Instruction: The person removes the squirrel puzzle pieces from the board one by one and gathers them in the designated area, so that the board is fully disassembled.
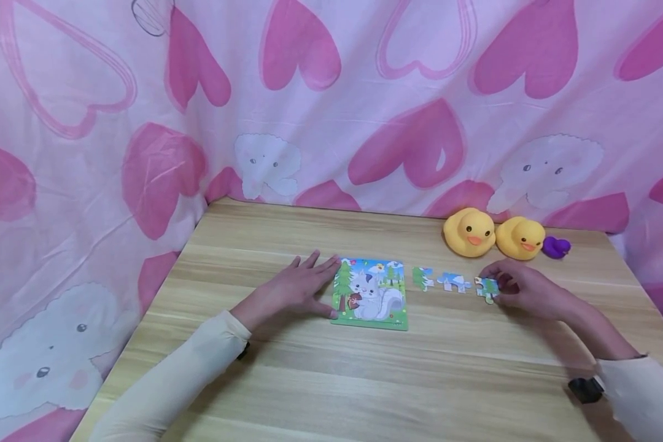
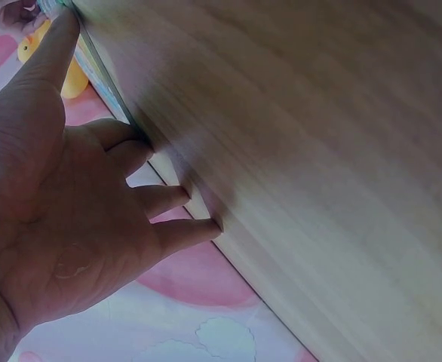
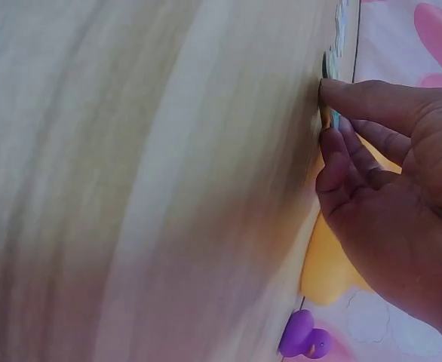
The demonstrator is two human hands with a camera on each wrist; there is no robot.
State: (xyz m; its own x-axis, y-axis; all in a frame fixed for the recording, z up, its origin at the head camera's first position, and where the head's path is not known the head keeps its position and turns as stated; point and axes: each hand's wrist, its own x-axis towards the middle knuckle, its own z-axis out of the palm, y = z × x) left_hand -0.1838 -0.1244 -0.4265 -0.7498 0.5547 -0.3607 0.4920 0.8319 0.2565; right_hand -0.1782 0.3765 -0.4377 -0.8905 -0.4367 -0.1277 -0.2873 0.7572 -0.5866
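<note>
A small square puzzle board (image 1: pixel 372 294) with a grey squirrel, an acorn and green trees on it lies flat mid-table in the head view. My left hand (image 1: pixel 304 287) is at its left edge, fingers spread, with thumb and index fingertip touching the board. To the board's right, a green tree puzzle piece (image 1: pixel 422 278) and a blue-and-white puzzle piece (image 1: pixel 454 282) lie in a row. At the end of that row my right hand (image 1: pixel 527 288) pinches a green-and-blue puzzle piece (image 1: pixel 486 288) by its right side, low at the tabletop. The right wrist view shows thumb (image 3: pixel 357 98) and fingers around that piece.
Behind my right hand stand a large yellow rubber duck (image 1: pixel 468 233), a smaller yellow duck (image 1: pixel 521 238) and a little purple duck (image 1: pixel 557 247). A pink heart-patterned cloth (image 1: pixel 320 123) hangs along the back and left edges of the wooden table (image 1: pixel 353 387).
</note>
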